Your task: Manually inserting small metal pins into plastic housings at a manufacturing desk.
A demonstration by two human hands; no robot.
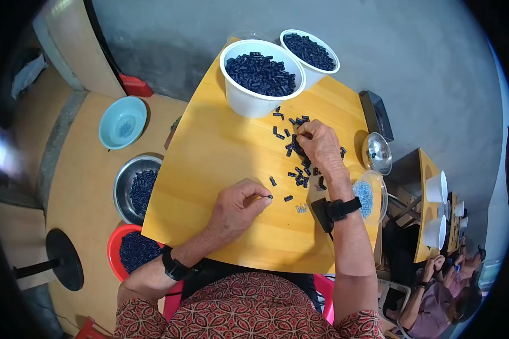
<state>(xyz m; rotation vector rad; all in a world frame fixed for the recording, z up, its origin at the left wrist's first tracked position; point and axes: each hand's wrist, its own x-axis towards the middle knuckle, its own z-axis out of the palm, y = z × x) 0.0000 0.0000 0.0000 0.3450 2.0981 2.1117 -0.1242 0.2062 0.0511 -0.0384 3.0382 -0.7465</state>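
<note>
My left hand is closed in a pinch over the near part of the yellow table. A small black plastic piece shows its end at the fingertips. Farther off, my right hand reaches into a scatter of small black tube-like pieces. Its fingers are pressed together among them, and what they hold is hidden. A few tiny clear pieces lie near my right wrist. Right of that forearm, a clear round tub holds light blue bits.
Two white buckets full of black pieces stand at the far edge. A metal bowl and a black tray are at the right. Floor basins, one steel, one red, hold black pieces. Other people sit farther right.
</note>
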